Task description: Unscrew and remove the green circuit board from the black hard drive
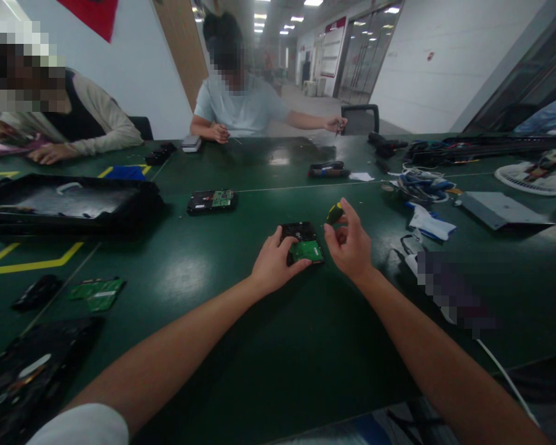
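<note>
In the head view, a hard drive (302, 231) with a green circuit board on its upper side lies flat on the dark green table. My left hand (275, 258) grips it from the left, thumb along the near edge and fingers at the far side, covering part of it. Just to the right, my right hand (349, 244) is raised and pinches a screwdriver (335, 213) by its yellow and black handle. The screwdriver's shaft is too small to make out. Farther left lies a second hard drive (212, 202), apart from both hands.
At left are a large black tray-like casing (74, 201), a loose green circuit board (97, 293) and a dark casing (32, 377). At right lie cables (424, 185), a metal panel (505, 210) and a white fan grille (530, 179). Two people sit across the table.
</note>
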Available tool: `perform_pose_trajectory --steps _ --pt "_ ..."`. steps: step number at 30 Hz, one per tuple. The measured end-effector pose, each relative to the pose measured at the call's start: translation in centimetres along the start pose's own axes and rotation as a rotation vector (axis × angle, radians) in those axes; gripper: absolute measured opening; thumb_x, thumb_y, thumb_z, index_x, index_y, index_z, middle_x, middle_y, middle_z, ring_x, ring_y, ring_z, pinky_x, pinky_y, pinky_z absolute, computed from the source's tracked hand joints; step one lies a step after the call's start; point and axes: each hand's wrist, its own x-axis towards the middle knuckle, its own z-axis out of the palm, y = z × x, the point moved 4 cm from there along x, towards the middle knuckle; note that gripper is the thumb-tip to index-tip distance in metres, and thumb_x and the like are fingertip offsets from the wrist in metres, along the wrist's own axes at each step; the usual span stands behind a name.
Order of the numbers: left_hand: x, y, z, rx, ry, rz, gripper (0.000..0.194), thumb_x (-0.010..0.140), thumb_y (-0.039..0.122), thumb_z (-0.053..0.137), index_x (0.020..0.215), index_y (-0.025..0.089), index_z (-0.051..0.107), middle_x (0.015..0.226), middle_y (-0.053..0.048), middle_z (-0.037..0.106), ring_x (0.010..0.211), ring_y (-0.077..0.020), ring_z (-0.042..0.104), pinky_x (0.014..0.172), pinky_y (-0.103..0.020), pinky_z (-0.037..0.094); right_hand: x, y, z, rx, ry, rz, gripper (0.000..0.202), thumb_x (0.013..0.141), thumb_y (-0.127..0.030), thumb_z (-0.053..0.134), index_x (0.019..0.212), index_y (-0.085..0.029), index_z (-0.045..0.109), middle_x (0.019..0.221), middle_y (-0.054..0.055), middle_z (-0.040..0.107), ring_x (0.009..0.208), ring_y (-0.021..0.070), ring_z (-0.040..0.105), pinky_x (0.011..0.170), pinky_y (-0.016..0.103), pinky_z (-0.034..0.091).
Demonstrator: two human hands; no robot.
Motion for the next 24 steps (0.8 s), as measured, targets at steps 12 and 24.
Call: perform_pose_trajectory --steps 12,24 --pt "-0.03 0.07 -0.04 0.003 -0.010 -0.011 0.062 0.089 0.064 0.068 0.137 0.026 0.059 0.167 -0.019 0.035 0.155 -0.0377 0.034 0.118 -0.057 0.040 -0.13 -0.12 -0.02 -0.012 0.015 -0.018 0.065 0.100 -0.038 0.060 0.159 -0.031 0.033 0.139 0.013 0.065 0.058 0.0130 0.065 0.066 0.036 0.066" --pt "0.02 0.03 -0.03 -0.001 -0.017 -0.011 0.061 0.088 0.064 0.069 0.135 0.025 0.060 0.168 -0.020 0.033 0.154 -0.0389 0.035 0.118 -0.057 0.040 -0.23 -0.01 0.02 0.005 0.019 0.008 0.069 0.099 -0.041 0.063 0.159 -0.029 0.032 0.129 0.012 0.069 0.055 0.0122 0.062 0.061 0.034 0.065"
